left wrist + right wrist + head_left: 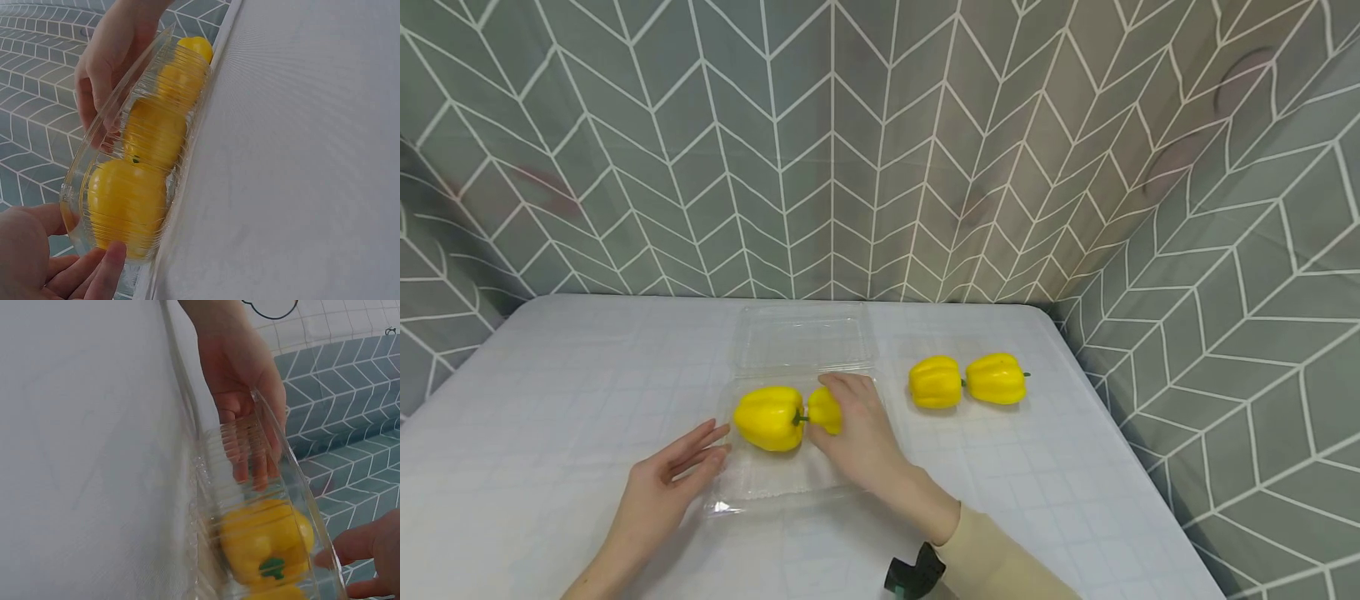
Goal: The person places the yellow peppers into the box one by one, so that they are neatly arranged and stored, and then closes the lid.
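A clear plastic clamshell container [805, 479] lies with its lid folded back on the table. Inside it, on the left, is a yellow bell pepper [767, 417] with a green stem. My right hand [865, 433] grips a second yellow bell pepper [824, 411] beside it, stem towards the first; its right part is hidden by the fingers. At the container's left side, my left hand [673, 471] rests with nearly straight fingers against the wall. Through the ribbed side, the left wrist view shows the nearer pepper [128, 203] and the gripped pepper [155, 134].
Two more yellow bell peppers, a left one [936, 382] and a right one [997, 379], lie on the white-covered table [565, 375] right of the container. The transparent lid [805, 337] stretches towards the back edge. A patterned curtain [850, 150] hangs behind.
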`<state>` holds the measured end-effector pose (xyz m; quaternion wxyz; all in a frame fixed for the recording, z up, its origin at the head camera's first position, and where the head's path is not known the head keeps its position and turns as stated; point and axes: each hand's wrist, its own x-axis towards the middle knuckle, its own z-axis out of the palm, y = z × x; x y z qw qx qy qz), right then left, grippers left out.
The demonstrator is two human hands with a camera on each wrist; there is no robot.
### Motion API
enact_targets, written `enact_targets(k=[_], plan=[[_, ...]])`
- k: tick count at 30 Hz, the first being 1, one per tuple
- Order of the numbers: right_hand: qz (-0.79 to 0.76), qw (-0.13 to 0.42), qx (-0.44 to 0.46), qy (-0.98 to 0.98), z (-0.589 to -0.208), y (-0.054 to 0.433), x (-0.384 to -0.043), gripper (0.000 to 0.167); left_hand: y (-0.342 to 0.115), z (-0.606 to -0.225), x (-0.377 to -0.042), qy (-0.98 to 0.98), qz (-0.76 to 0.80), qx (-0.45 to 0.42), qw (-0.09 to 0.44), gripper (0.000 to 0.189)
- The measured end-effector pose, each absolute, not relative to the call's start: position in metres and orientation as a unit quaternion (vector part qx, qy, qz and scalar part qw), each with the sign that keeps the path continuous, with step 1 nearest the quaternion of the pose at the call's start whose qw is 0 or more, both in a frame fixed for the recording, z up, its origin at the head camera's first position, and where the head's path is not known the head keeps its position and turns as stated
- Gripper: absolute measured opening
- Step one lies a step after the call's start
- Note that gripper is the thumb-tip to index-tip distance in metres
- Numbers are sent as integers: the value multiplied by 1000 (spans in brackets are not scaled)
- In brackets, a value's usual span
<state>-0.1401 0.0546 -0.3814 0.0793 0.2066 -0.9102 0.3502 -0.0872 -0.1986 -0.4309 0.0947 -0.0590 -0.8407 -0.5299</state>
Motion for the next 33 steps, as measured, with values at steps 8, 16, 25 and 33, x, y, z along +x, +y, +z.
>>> enact_targets(k=[8,16,25,33], plan=[[369,85,210,-901,-382,74,-139,57,-198,-429,-86,-840,-533,-59,89,52],[386,107,196,-895,-378,94,-140,57,-199,-432,-87,-830,-544,-72,102,50],[398,97,174,-896,-379,113,-139,59,-198,-432,-86,-827,-550,-65,99,50],[391,111,156,-900,-383,125,-143,59,-199,-430,-86,-832,-544,-61,89,51]])
